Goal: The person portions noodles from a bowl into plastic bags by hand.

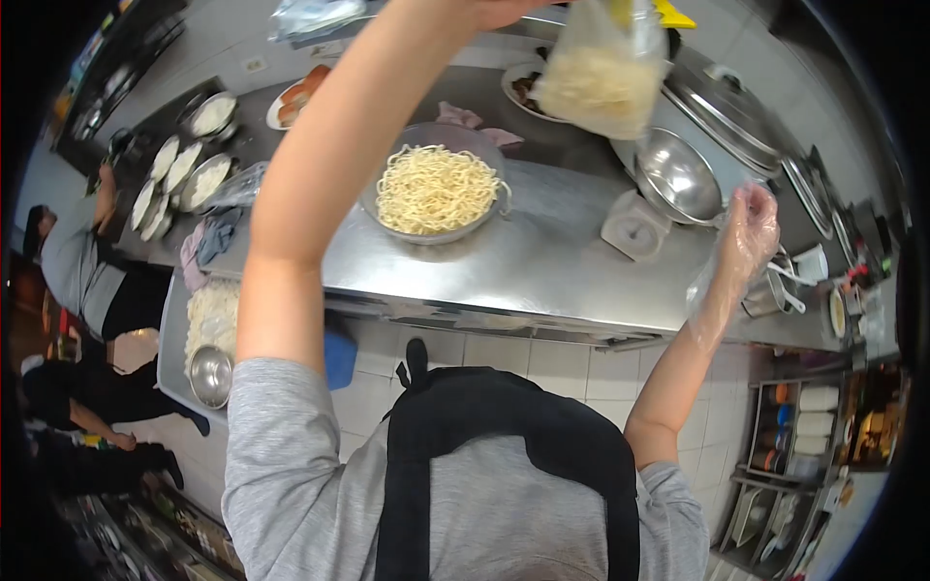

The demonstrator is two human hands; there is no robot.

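Observation:
My left hand point(511, 10) is raised at the top edge of the head view, with its fingers cut off by the frame. Close beside it hangs a clear plastic bag point(603, 87) of pale noodles or strips; what it hangs from is out of sight. In a clear thin plastic glove, my right hand point(754, 225) has curled fingers, and whether anything is in them cannot be seen. It is nearest a steel bowl point(678, 174) that sits tilted on a white dial scale point(635, 227). Yellow noodles point(436, 189) fill a clear bowl point(422, 235) on the steel counter point(552, 257).
A plate point(511, 95) of dark food and pink cloths point(475, 118) lie at the back. Several bowls of white food point(174, 174) stand left. A grey tub point(174, 329) holds pale food and a metal bowl point(210, 376). Co-workers point(77, 261) are at the far left.

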